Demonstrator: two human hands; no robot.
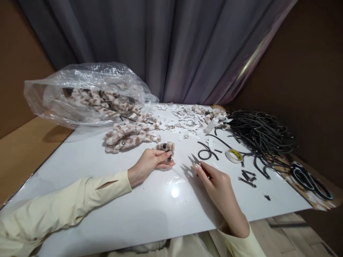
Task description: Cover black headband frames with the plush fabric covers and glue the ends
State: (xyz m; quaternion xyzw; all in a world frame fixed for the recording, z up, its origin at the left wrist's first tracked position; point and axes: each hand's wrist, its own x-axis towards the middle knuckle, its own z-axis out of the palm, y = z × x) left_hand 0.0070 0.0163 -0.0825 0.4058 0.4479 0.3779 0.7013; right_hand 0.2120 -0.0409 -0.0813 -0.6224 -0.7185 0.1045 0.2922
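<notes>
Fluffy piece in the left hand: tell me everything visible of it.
The fluffy piece is small and looks like plush, mottled cream and brown. A dark round spot shows near its upper end; I can't tell whether it is a hole or a part. The person's left grip pinches it and covers some of it, hiding its full shape. It is over the white tabletop; whether they touch is unclear.

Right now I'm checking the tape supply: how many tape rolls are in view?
1. The tape roll lies on the white table, beyond the right hand, near black cords. Others could be hidden beneath them.
</notes>
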